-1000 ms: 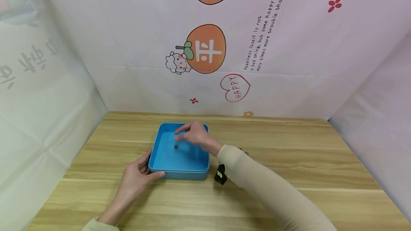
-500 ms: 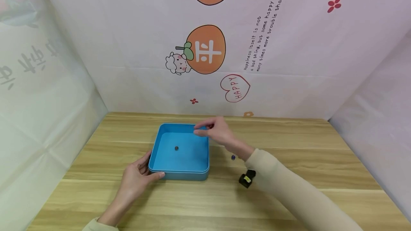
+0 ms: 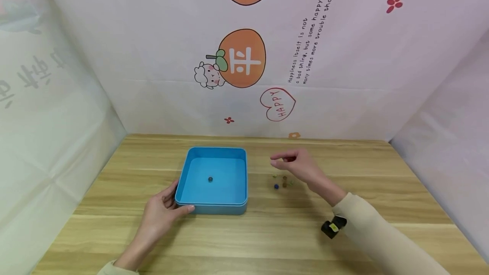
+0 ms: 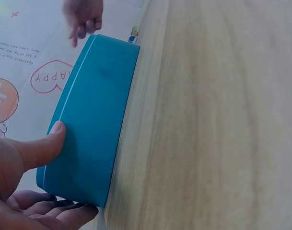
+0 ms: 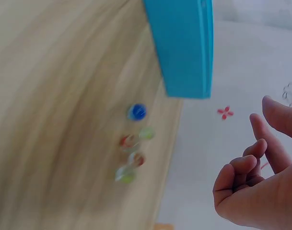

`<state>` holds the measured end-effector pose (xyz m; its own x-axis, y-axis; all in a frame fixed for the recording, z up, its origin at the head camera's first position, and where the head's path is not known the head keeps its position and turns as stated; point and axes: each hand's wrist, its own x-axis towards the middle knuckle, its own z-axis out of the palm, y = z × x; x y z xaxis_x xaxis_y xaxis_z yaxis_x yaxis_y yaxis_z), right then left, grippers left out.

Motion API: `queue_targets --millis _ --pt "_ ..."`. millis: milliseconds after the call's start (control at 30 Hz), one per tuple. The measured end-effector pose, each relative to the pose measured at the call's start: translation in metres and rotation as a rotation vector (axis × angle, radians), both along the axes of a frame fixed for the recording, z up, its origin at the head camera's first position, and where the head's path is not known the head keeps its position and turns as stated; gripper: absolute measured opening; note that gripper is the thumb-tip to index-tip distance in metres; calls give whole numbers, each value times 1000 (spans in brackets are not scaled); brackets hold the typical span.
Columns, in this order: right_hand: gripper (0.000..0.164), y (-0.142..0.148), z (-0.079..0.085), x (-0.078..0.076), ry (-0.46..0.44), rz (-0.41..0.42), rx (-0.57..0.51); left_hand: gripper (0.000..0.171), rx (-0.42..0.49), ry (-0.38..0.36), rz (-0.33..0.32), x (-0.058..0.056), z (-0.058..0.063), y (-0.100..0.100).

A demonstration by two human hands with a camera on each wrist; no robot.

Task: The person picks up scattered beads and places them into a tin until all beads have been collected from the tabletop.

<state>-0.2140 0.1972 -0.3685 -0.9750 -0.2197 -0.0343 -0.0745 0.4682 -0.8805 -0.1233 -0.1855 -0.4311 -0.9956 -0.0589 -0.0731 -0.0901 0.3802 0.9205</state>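
A shallow blue square box (image 3: 214,209) stands on the table with one small dark marble (image 3: 210,179) on its floor. My left hand (image 3: 162,211) grips the box's front left corner. Its thumb lies on the front wall and the other fingers are at the left side. Over the table right of the box, my right hand (image 3: 299,165) hangs in the air and holds nothing. Its thumb and index finger are apart, the other fingers loosely curled. Below it lies a small group of glass marbles: a blue marble (image 5: 137,111), a red-streaked marble (image 5: 129,141) and several others, some greenish.
The wooden table (image 3: 237,245) meets a printed white cloth backdrop (image 3: 336,113) at the back. Cloth walls also stand at left and right. A black device (image 3: 333,226) is worn at the right sleeve.
My right hand has moved right, from above the box to above the marbles, which are now uncovered. The left hand has stayed at the box corner.
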Motion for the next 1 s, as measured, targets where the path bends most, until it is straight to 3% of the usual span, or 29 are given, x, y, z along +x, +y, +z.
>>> queue_targets --millis 433,1000 --pt "31 41 -24 11 -11 -87 17 98 6 1 1 0 -1 1" --pt "32 57 -40 15 -16 -109 22 97 1 -2 0 2 0 1"
